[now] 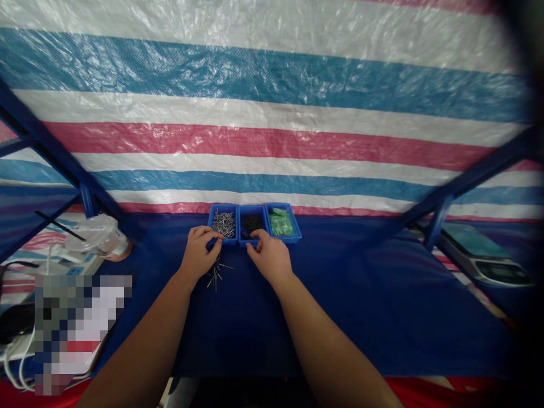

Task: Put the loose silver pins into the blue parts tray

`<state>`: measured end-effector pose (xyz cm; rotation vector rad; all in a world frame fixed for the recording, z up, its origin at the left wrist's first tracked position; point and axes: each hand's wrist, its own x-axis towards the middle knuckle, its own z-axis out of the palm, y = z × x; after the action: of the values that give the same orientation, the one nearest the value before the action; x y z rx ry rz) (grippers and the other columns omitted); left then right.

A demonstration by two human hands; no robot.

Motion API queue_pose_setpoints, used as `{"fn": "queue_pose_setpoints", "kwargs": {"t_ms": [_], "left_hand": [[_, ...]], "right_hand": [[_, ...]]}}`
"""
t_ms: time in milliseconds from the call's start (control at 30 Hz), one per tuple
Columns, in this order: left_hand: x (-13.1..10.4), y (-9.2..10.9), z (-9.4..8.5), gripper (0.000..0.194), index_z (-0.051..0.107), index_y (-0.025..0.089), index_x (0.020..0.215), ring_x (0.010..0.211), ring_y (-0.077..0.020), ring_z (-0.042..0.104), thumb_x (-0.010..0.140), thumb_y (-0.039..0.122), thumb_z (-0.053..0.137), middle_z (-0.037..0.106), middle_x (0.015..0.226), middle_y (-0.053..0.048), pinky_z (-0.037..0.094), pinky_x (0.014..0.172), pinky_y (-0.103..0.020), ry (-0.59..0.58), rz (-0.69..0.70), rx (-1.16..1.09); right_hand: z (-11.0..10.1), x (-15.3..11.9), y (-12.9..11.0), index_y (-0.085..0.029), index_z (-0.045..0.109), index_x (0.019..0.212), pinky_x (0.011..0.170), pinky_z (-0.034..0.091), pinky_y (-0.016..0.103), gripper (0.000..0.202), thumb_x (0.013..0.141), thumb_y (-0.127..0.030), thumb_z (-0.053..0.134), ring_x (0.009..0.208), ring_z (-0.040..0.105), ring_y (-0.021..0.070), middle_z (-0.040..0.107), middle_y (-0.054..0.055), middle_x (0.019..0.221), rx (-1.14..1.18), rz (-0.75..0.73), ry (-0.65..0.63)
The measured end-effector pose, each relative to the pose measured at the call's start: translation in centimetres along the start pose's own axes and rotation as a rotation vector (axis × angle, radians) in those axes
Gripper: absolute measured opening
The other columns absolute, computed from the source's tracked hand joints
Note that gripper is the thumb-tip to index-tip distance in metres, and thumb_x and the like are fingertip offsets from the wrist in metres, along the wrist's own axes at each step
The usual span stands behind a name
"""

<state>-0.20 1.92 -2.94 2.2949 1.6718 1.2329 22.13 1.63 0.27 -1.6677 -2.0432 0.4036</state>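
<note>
Three small blue bins stand side by side at the back of the blue table. Thin silvery metal pins (224,222) fill the left bin (237,211). Small black pieces (251,221) lie in the middle bin (242,243), and green plastic packets (281,222) in the right one. My left hand (198,253) is at the left bin's front edge, thumb and forefinger pinched; what they hold is too small to make out. My right hand (272,256) is at the middle bin's front rim, thumb and forefinger apart. Several loose pins (216,276) lie beside my left hand.
A clear plastic cup (106,238) and a power strip (83,269) are at the left, with cables near a blurred-out flat item (85,334). A digital scale (488,258) sits beyond the right frame bar (467,170). Striped sheeting (272,136) hangs behind.
</note>
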Motion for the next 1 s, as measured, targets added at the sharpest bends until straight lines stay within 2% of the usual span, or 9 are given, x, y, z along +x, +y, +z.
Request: {"fn": "queue_pose_setpoints", "kwargs": {"t_ms": [167, 300, 400, 567, 667, 767, 833, 933, 1000], "left_hand": [[0.1, -0.3, -0.3, 0.014, 0.073, 0.023, 0.093, 0.097, -0.0220, 0.057, 0.089, 0.027, 0.060, 0.064, 0.097, -0.005, 0.042, 0.094, -0.041, 0.005, 0.015, -0.057], [0.4, -0.4, -0.8, 0.015, 0.072, 0.021, 0.093, 0.098, -0.0206, 0.059, 0.090, 0.026, 0.058, 0.064, 0.097, -0.005, 0.045, 0.093, -0.038, 0.037, -0.024, -0.125], [0.4, -0.4, -1.1, 0.017, 0.072, 0.020, 0.092, 0.096, -0.0198, 0.060, 0.089, 0.028, 0.057, 0.064, 0.097, -0.005, 0.047, 0.091, -0.035, 0.051, -0.061, -0.148], [0.2, -1.8, -1.6, 0.019, 0.067, 0.019, 0.094, 0.083, -0.0183, 0.062, 0.087, 0.034, 0.057, 0.065, 0.090, -0.004, 0.048, 0.070, -0.028, 0.042, -0.297, -0.149], [0.0, -3.1, -1.8, 0.024, 0.064, 0.020, 0.090, 0.074, -0.0176, 0.061, 0.090, 0.041, 0.052, 0.065, 0.078, -0.001, 0.046, 0.070, -0.029, -0.074, -0.487, -0.146], [-0.2, -3.8, -2.0, 0.024, 0.063, 0.021, 0.085, 0.072, -0.0182, 0.061, 0.089, 0.040, 0.049, 0.065, 0.076, -0.001, 0.044, 0.069, -0.031, -0.230, -0.553, -0.085], [-0.2, -3.7, -2.1, 0.017, 0.063, 0.021, 0.083, 0.073, -0.0185, 0.061, 0.085, 0.034, 0.052, 0.066, 0.078, -0.001, 0.044, 0.069, -0.031, -0.305, -0.535, -0.041], [-0.4, -3.2, -2.6, 0.012, 0.063, 0.021, 0.083, 0.069, -0.0179, 0.061, 0.077, 0.029, 0.057, 0.066, 0.075, -0.001, 0.044, 0.066, -0.030, -0.405, -0.517, -0.049], [-0.5, -3.0, -3.0, 0.015, 0.064, 0.020, 0.085, 0.068, -0.0177, 0.062, 0.075, 0.030, 0.060, 0.067, 0.075, -0.002, 0.044, 0.065, -0.029, -0.449, -0.502, -0.081]], "right_hand": [[0.3, -0.8, -1.2, -0.025, 0.068, 0.099, 0.061, 0.037, 0.025, 0.016, 0.087, -0.033, 0.064, 0.069, 0.062, 0.0142, 0.070, -0.002, 0.076, 0.036, -0.286, -0.185], [1.5, -1.3, -1.9, -0.026, 0.071, 0.103, 0.064, 0.039, 0.027, 0.020, 0.087, -0.036, 0.064, 0.077, 0.064, 0.0174, 0.073, 0.002, 0.088, -0.060, -0.333, -0.283], [2.4, -1.5, -2.3, -0.026, 0.071, 0.100, 0.066, 0.041, 0.028, 0.016, 0.088, -0.031, 0.061, 0.082, 0.065, 0.0193, 0.073, 0.003, 0.094, -0.131, -0.321, -0.331], [3.1, -1.4, -2.6, -0.022, 0.066, 0.090, 0.067, 0.043, 0.030, 0.014, 0.090, -0.022, 0.052, 0.080, 0.066, 0.0206, 0.071, 0.005, 0.091, -0.161, -0.330, -0.377], [2.5, -1.4, -2.5, -0.020, 0.062, 0.092, 0.071, 0.045, 0.030, 0.013, 0.093, -0.020, 0.049, 0.081, 0.065, 0.0195, 0.069, 0.006, 0.090, -0.074, -0.419, -0.380], [1.4, -1.5, -2.4, -0.020, 0.058, 0.097, 0.080, 0.047, 0.029, 0.011, 0.095, -0.019, 0.048, 0.089, 0.062, 0.0174, 0.065, 0.006, 0.098, 0.140, -0.567, -0.319], [0.8, -1.5, -2.5, -0.020, 0.057, 0.100, 0.086, 0.047, 0.030, 0.010, 0.097, -0.019, 0.047, 0.096, 0.059, 0.0173, 0.061, 0.007, 0.104, 0.296, -0.623, -0.210], [0.9, -0.9, -2.9, -0.021, 0.056, 0.101, 0.085, 0.049, 0.032, 0.010, 0.097, -0.020, 0.047, 0.095, 0.059, 0.0179, 0.060, 0.007, 0.102, 0.464, -0.619, 0.004], [1.6, -0.1, -3.4, -0.021, 0.057, 0.101, 0.079, 0.050, 0.032, 0.009, 0.096, -0.022, 0.050, 0.085, 0.059, 0.0173, 0.062, 0.006, 0.097, 0.487, -0.531, 0.133]]}}
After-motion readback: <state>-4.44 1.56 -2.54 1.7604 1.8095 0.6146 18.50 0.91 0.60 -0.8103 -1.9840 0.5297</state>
